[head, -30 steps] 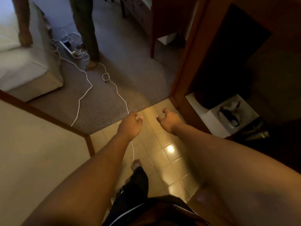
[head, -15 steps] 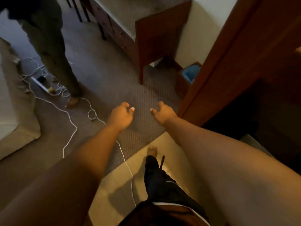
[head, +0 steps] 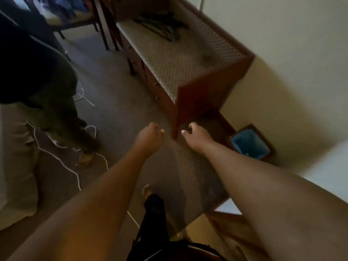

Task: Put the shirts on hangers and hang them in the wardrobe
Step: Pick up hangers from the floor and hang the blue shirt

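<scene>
Head camera looks down on a carpeted floor [head: 116,87] filling the frame's middle, with a long wooden bench [head: 180,65] running from top centre toward the right. A second person [head: 37,87] stands at the left edge. Dark hangers [head: 162,27] lie on the bench top near the upper centre. Left hand [head: 148,138] and right hand [head: 195,137] reach forward at centre, fingers loosely curled, holding nothing. A blue-lined bin [head: 250,144] sits at right.

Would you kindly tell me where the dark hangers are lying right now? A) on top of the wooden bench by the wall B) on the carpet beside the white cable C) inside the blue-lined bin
A: the hangers lie on the bench, untouched by either hand.
</scene>
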Motion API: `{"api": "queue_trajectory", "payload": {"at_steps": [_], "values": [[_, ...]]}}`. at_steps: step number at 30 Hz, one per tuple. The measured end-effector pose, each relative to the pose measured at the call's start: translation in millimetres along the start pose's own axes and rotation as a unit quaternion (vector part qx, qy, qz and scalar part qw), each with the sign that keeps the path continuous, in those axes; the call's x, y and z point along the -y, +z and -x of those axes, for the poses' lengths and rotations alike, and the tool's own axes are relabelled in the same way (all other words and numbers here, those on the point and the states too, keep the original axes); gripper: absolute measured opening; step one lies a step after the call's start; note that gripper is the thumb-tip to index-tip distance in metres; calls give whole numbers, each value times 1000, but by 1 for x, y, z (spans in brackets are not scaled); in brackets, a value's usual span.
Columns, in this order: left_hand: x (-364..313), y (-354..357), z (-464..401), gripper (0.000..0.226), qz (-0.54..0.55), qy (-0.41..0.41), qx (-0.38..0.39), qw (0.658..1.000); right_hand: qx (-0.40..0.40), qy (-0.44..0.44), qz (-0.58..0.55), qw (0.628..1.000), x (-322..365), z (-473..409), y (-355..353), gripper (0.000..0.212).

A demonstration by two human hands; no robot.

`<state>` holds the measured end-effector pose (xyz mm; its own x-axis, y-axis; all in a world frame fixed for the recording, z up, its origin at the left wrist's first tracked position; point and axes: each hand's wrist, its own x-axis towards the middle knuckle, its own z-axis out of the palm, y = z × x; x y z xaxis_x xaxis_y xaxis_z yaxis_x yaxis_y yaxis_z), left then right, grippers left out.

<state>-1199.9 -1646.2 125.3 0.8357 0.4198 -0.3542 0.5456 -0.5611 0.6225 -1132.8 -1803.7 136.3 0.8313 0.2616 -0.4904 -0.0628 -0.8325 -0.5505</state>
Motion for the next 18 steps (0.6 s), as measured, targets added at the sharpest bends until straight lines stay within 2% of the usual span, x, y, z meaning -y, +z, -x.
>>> {"api": "queue_trajectory", "payload": {"at_steps": [11, 18], "values": [[-37, -128, -265, 39, -83, 53, 35, 995, -32, 1, -45, 998, 157, -229, -45, 58], [-82, -180, -438, 38, -42, 76, 53, 995, -41, 20, -72, 996, 220, -396, -87, 58]]}}
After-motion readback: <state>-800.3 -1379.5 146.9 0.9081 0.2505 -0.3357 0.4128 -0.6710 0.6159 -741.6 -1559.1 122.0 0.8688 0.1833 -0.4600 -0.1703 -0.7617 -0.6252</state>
